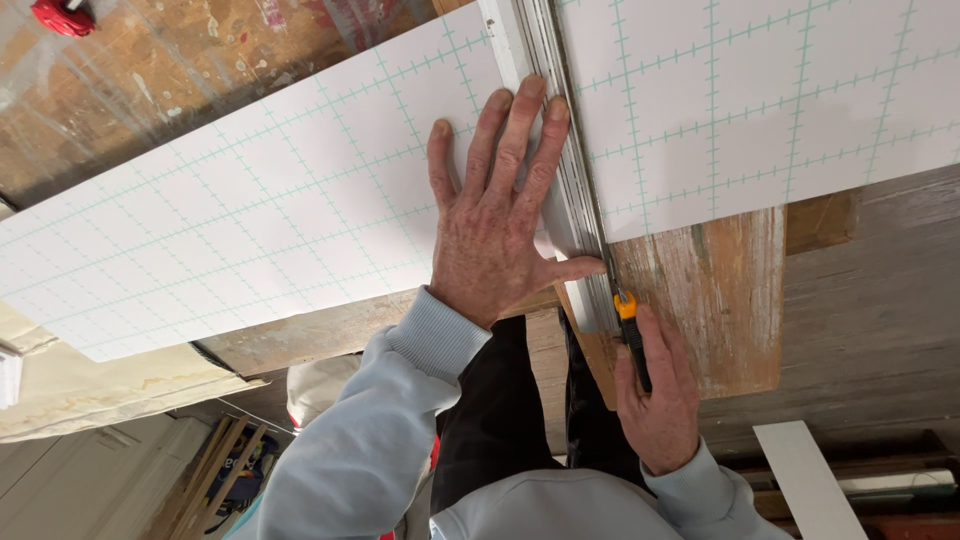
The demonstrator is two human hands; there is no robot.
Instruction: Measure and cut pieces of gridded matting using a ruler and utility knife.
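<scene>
While spread flat, left hand pressing metal straightedge onto gridded white board; right hand gripping yellow-and-black utility knife at board's near edge, over wooden bench.

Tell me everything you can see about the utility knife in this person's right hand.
The utility knife is slim, with a yellow-orange front end and a black handle. The right hand grips the handle, thumb laid along it. Its tip sits at the near end of a metal straightedge, by the edge of the white gridded board, over a worn wooden plank. The blade itself is too small to make out.
</scene>
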